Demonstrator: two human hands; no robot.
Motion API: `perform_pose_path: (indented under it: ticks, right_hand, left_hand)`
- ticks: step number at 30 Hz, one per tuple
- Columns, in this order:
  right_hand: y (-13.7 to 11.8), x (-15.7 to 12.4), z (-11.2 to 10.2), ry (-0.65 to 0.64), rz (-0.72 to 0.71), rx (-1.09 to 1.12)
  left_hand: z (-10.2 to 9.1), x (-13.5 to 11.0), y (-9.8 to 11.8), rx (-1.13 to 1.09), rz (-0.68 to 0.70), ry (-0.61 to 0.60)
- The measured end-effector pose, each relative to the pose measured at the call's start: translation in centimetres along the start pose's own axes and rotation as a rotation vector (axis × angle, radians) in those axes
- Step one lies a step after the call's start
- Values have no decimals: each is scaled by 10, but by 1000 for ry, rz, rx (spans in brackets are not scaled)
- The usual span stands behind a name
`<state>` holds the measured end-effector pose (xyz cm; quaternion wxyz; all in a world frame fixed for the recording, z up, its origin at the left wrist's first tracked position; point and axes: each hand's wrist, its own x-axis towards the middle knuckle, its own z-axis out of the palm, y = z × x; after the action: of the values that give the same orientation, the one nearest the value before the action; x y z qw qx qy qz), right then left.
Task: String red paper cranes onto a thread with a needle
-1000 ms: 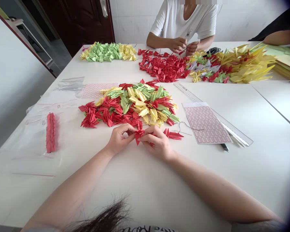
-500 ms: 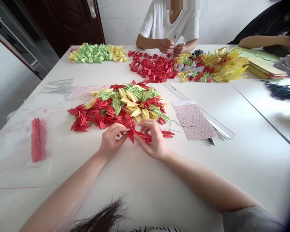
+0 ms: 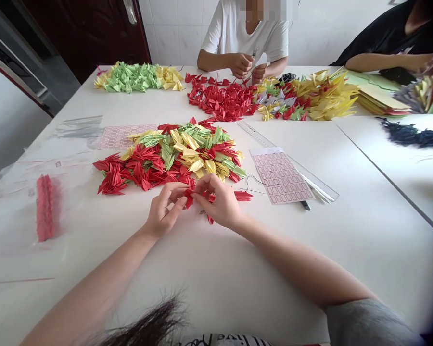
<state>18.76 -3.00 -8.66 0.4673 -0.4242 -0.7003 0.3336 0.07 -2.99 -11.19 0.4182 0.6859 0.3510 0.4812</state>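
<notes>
A red folded-paper crane (image 3: 189,198) is between my two hands, close in front of the paper heap. My left hand (image 3: 166,209) has its fingers bent around the crane's left side, thumb and fingertips closing on it. From the right, my right hand (image 3: 216,201) pinches the same red paper between thumb and forefinger. More red paper (image 3: 210,219) shows beneath the right hand, and a red piece (image 3: 244,196) lies just beyond it. Behind my hands is a heap of red, yellow and green folded paper cranes (image 3: 173,154). A dark thread (image 3: 254,181) trails to the right.
Label sheets (image 3: 281,175) and a clear ruler (image 3: 321,185) lie to the right. Plastic bags, one around a red paper bundle (image 3: 45,207), are on the left. Across the table a person in a white shirt (image 3: 247,41) works behind more paper heaps (image 3: 231,98); another person sits far right.
My left thumb has come away from the red crane a little, while the right fingers stay pinched on it. The whole view has shifted slightly.
</notes>
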Motion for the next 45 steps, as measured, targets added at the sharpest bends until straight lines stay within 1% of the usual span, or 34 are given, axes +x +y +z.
perform_pose_path:
  ticks: [2, 3, 6, 8, 9, 11, 13, 15, 16, 17, 18, 20, 23, 26, 32, 35, 40, 45]
  right_hand:
    - [-3, 0, 0, -20, 21, 37]
    - [-4, 0, 0, -29, 39, 50]
    - [-9, 5, -6, -111, 81, 36]
    - [-14, 12, -19, -176, 60, -37]
    - [-16, 16, -29, -173, 30, -97]
    - [-20, 24, -54, -116, -17, -244]
    - [-19, 30, -81, -162, -18, -428]
    - [-11, 32, -103, -251, 45, -645]
    - [-5, 32, -110, -311, 82, -738]
    - [2, 31, -115, -380, 125, -819]
    - [9, 31, -117, -423, 159, -884]
    - [19, 29, -115, -468, 239, -1002]
    - [23, 28, -105, -518, 386, -1111]
    - [18, 29, -98, -547, 460, -1141]
    - [12, 33, -91, -596, 597, -1156]
    - [9, 33, -88, -603, 625, -1141]
    - [8, 33, -86, -599, 622, -1138]
    - [10, 38, -86, -591, 607, -1133]
  left_hand:
    - [3, -1, 1, -30, -73, 41]
    - [4, -1, 2, -38, -86, 52]
    - [5, 1, 2, -7, -40, 52]
    - [4, 2, 1, 42, 14, 49]
    - [3, 3, 0, 68, 38, 50]
    - [1, 5, -2, 119, 74, 68]
    - [-1, 7, -3, 170, 93, 92]
    - [-3, 8, -3, 211, 103, 104]
    - [-4, 9, -4, 227, 106, 107]
    - [-5, 9, -4, 240, 110, 109]
    - [-5, 10, -5, 247, 109, 113]
    - [-5, 10, -7, 245, 87, 125]
    - [-5, 10, -9, 196, 28, 143]
    - [-6, 11, -9, 159, -16, 155]
    - [-7, 14, -13, 109, -77, 197]
    - [-7, 12, -14, 90, -103, 200]
    - [-7, 12, -11, 106, -100, 141]
    - [-7, 12, -14, 81, -116, 148]
